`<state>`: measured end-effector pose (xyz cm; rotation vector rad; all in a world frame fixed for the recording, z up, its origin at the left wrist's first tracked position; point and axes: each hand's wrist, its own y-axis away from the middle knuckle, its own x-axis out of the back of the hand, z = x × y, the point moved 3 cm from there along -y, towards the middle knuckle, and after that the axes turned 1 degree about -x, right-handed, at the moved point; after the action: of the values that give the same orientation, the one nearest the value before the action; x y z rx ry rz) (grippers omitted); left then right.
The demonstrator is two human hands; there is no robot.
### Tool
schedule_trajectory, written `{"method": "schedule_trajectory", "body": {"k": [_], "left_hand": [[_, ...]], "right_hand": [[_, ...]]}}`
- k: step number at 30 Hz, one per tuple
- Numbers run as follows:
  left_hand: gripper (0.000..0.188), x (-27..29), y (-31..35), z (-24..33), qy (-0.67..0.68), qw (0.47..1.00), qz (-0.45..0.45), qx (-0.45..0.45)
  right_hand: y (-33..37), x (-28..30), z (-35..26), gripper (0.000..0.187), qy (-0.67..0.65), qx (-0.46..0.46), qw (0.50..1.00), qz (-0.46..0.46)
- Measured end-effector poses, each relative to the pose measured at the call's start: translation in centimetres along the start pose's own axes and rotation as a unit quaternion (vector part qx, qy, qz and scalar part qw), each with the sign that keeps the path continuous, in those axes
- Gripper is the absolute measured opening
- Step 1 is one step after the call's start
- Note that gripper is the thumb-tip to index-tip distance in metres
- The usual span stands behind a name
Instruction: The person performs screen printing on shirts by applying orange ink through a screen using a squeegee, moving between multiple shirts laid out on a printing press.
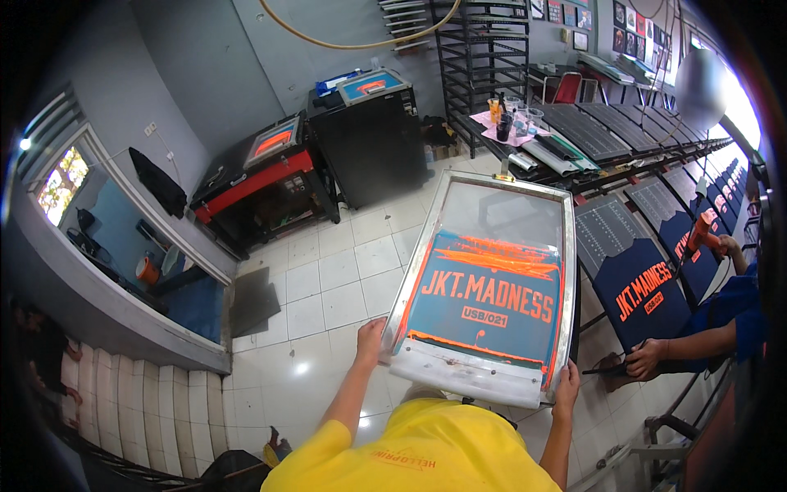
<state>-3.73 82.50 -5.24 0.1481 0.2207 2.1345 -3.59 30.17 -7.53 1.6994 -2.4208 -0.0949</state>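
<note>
A silk-screen frame (420,258) with a metal rim is held out in front of my body, tilted, its far end close to the printing tables. Its teal mesh carries orange lettering and wet-looking orange ink streaks across the middle and near edge. My left hand (370,343) is closed on the frame's left side near the front corner. On the opposite side, my right hand (566,389) grips the right front corner. A pale strip with bolts (467,373) runs along the near end. The fingertips under the frame are hidden.
Right, a co-worker's hand (648,358) is by a dark printed shirt (635,283); the other holds an orange heat gun (701,231). Printing boards (602,225) line the right. Back left stand black-and-red machines (254,184) bearing screens. Steps (147,402) descend at lower left.
</note>
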Motion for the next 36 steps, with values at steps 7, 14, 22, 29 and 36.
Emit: {"method": "schedule_trajectory", "body": {"k": [7,14,22,29,36], "left_hand": [[0.033,-0.2,-0.1,0.2,0.002,1.000,-0.009,-0.006],[0.031,-0.1,-0.5,-0.2,-0.006,1.000,-0.003,-0.005],[0.034,0.1,-0.7,-0.6,0.012,1.000,-0.006,0.009],[0.033,0.2,-0.9,-0.8,0.019,1.000,-0.015,0.008],[0.032,0.5,-1.0,-1.0,0.016,1.000,-0.008,0.009]], "right_hand": [[-0.2,0.2,0.6,0.039,0.009,0.002,1.000,0.000],[-1.6,0.9,2.9,0.037,0.007,0.018,1.000,-0.013],[-0.7,0.3,1.0,0.038,0.012,0.011,1.000,-0.009],[0.3,-0.1,-0.6,0.037,0.000,-0.002,1.000,-0.008],[0.3,-0.2,-0.6,0.037,0.016,-0.010,1.000,0.001]]}}
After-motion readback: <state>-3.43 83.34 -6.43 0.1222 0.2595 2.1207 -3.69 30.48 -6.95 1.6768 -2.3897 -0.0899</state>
